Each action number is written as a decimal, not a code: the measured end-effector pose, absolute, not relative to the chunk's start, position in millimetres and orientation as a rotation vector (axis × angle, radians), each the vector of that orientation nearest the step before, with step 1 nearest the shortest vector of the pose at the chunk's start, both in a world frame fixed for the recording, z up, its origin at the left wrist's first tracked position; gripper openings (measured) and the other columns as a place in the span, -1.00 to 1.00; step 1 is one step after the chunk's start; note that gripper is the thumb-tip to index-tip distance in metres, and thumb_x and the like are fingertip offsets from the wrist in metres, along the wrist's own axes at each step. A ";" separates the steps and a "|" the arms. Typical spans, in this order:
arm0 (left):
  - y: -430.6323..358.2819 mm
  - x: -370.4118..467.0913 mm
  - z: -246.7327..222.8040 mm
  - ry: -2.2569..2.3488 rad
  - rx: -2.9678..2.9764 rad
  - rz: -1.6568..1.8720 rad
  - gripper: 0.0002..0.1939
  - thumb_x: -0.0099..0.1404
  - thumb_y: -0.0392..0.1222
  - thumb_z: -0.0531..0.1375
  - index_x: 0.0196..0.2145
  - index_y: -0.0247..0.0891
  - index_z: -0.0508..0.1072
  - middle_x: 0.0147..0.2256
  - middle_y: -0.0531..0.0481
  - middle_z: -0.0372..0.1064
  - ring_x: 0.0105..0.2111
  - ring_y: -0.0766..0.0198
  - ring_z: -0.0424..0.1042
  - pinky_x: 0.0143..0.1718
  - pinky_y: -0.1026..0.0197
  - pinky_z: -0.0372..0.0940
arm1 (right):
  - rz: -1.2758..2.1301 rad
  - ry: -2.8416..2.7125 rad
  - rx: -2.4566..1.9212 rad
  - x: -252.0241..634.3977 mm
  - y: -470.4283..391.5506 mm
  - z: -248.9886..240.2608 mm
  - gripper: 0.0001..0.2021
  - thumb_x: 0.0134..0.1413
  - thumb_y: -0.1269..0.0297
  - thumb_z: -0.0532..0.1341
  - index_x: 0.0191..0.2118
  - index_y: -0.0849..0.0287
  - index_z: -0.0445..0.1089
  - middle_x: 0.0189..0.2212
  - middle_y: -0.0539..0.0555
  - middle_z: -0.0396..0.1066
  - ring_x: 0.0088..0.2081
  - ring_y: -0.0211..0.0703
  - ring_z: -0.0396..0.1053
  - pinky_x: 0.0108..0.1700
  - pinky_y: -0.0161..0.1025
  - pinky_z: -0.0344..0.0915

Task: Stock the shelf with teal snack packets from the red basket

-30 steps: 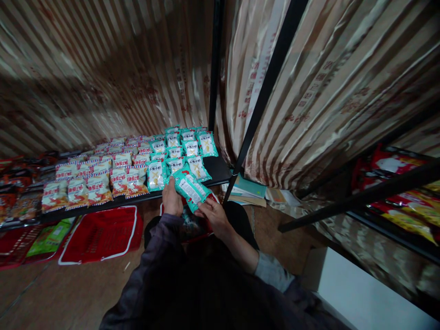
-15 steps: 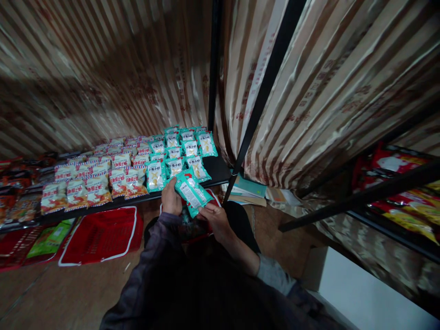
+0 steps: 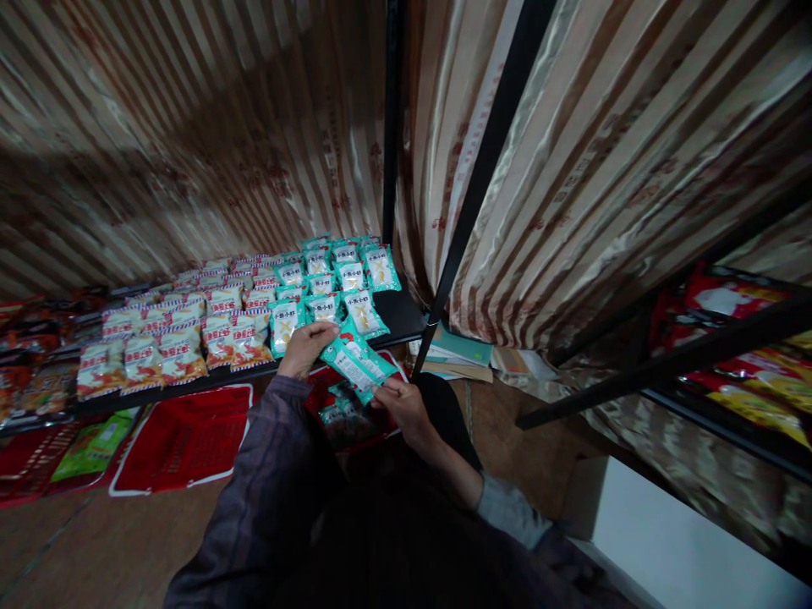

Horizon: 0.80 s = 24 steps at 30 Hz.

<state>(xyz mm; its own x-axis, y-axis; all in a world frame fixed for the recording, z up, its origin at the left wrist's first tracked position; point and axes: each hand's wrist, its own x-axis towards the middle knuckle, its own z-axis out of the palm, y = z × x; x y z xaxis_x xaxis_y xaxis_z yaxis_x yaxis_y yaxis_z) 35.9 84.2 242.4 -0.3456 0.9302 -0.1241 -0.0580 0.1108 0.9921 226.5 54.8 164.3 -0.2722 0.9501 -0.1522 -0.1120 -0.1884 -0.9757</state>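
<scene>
Between my two hands a teal snack bag is held tilted, its printed back toward me. My left hand pinches the upper left end. Closed on the lower right end is my right hand. Just below the bag, a red basket has several teal bags in it, partly hidden by my hands. Rows of teal and white snack bags stand beyond, at the right end of the black shelf.
White and orange snack bags fill the shelf's middle, darker packets its left. A second red basket sits on the floor. Black posts rise ahead before striped curtains. Books lie behind; a white box stands at right.
My left hand has moved slightly left and the teal bag now lies flatter, stretched between both hands. More of the basket and the bags inside shows.
</scene>
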 end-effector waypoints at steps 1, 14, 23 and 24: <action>84.6 36.4 243.1 1.490 0.915 1.387 -0.66 -0.26 -0.08 0.39 -0.48 -0.30 0.51 -0.53 0.07 0.41 -0.52 0.37 0.30 -0.42 0.30 0.19 | 1.604 -1.216 -1.095 226.5 54.3 163.7 -0.71 -0.22 0.12 0.27 -0.67 0.20 0.26 -0.73 -0.07 0.26 -0.62 -0.33 0.20 -0.50 -0.35 0.21; 82.1 40.2 246.6 1.461 0.899 1.443 -0.70 -0.26 -0.14 0.35 -0.53 -0.30 0.41 -0.62 0.13 0.33 -0.61 0.44 0.23 -0.56 0.37 0.09 | 1.547 -1.118 -1.065 232.4 60.6 176.5 -0.71 -0.20 0.09 0.27 -0.37 0.20 0.40 -0.55 -0.02 0.42 -0.48 -0.24 0.38 -0.39 -0.31 0.33; 85.1 37.7 234.4 1.492 0.782 1.468 -0.72 -0.25 -0.16 0.34 -0.53 -0.31 0.42 -0.62 0.13 0.33 -0.60 0.42 0.25 -0.53 0.34 0.14 | 1.506 -1.041 -1.174 233.9 63.3 179.9 -0.76 -0.27 0.11 0.27 -0.57 0.22 0.40 -0.67 -0.05 0.35 -0.59 -0.29 0.30 -0.46 -0.33 0.27; 85.3 37.1 232.8 1.494 0.770 1.469 -0.72 -0.26 -0.15 0.34 -0.53 -0.31 0.42 -0.61 0.12 0.34 -0.59 0.41 0.26 -0.52 0.34 0.14 | 1.499 -1.035 -1.173 233.9 63.3 179.7 -0.76 -0.27 0.11 0.27 -0.57 0.22 0.40 -0.68 -0.05 0.35 -0.59 -0.30 0.29 -0.47 -0.34 0.25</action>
